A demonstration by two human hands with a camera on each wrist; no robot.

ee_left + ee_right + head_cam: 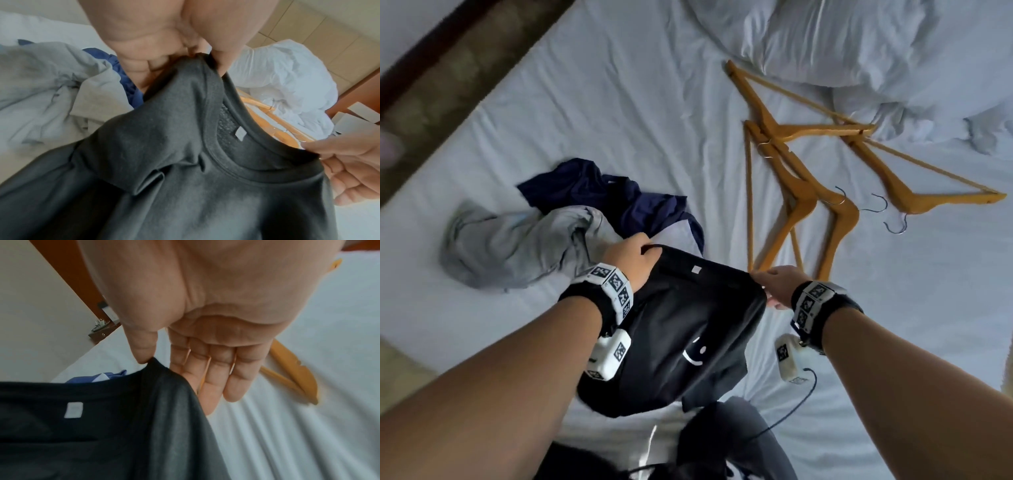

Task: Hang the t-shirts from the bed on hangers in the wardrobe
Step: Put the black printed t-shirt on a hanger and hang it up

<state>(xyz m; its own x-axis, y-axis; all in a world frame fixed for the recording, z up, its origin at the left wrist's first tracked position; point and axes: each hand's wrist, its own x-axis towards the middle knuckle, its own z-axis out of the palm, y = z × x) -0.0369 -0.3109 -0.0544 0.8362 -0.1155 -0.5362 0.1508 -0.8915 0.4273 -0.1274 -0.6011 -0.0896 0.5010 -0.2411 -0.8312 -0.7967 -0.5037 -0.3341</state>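
I hold a black t-shirt [681, 329] with a white smiley print above the bed, neck opening up. My left hand [633, 257] grips its left shoulder by the collar [197, 65]. My right hand [774, 281] pinches the right shoulder between thumb and forefinger [156, 366]; the other fingers lie straight. A white label [73, 410] shows inside the collar. A grey t-shirt [517, 246] and a navy t-shirt [613, 195] lie crumpled on the sheet to the left. Several wooden hangers [801, 192] lie in a heap on the bed, just beyond my right hand.
The white bed sheet [619, 102] stretches ahead, with a rumpled white duvet [859, 44] at the far right. A dark wooden bed edge and carpet [438, 68] run along the upper left. A black cable [791, 411] hangs from my right wrist.
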